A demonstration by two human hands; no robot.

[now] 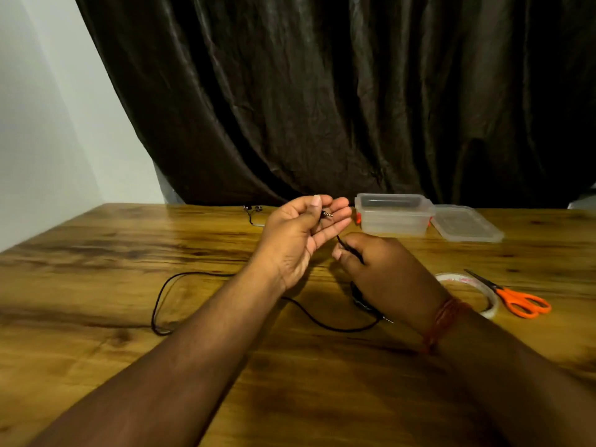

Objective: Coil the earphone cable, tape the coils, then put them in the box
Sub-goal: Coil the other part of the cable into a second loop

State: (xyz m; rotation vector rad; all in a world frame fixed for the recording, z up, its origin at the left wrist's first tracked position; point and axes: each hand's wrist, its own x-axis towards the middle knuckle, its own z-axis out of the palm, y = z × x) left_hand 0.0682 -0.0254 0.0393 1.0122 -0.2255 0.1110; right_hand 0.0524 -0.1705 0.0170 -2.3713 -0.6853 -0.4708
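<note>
Earphone cable, thin, limp and light, trails in loose loops across mid-frame, its plug pinned under the thumb of the half-open left hand while the right hand pinches it lower, likely the best hold for winding.

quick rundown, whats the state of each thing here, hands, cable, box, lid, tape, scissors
left hand: raised, thumb pins the jack plug on straight fingers
right hand: pinches the cable just below the left hand
earphone cable: mostly loose on the table, not coiled, earbuds at far edge
box: open, looks empty
lid: off, flat beside the box
tape roll: flat, untouched
scissors: closed, on the tape roll
</note>
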